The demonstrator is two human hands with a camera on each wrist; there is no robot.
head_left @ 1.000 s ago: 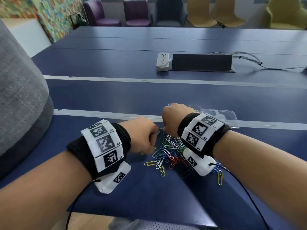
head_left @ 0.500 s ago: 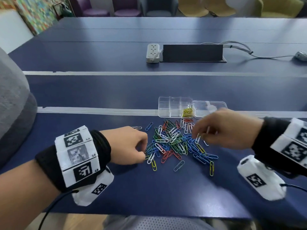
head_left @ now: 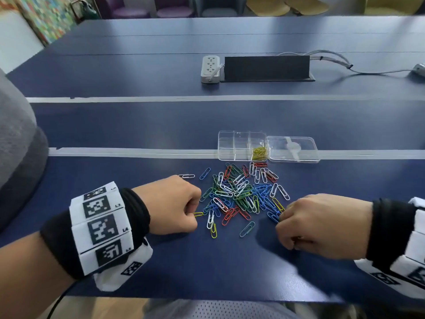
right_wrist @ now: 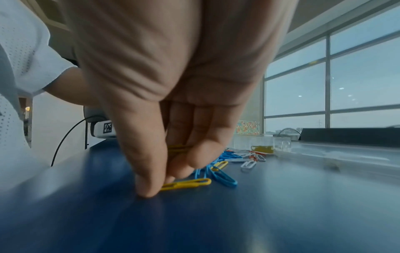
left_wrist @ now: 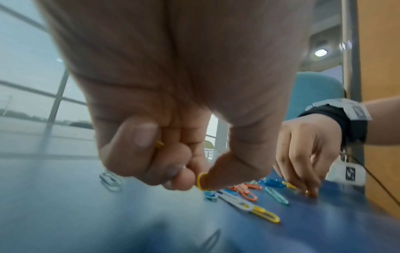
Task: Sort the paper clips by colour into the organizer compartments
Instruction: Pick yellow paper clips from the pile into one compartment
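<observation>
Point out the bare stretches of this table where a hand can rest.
Bare blue tabletop lies between both hands and the near edge, and left of the clear plastic organizer. Crowded: the mixed-colour paper clip pile between left hand and right hand.

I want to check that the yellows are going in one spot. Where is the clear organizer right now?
In the head view, the clear organizer sits on the blue table, just beyond the clip pile, right of centre; its open lid lies to its right.
</observation>
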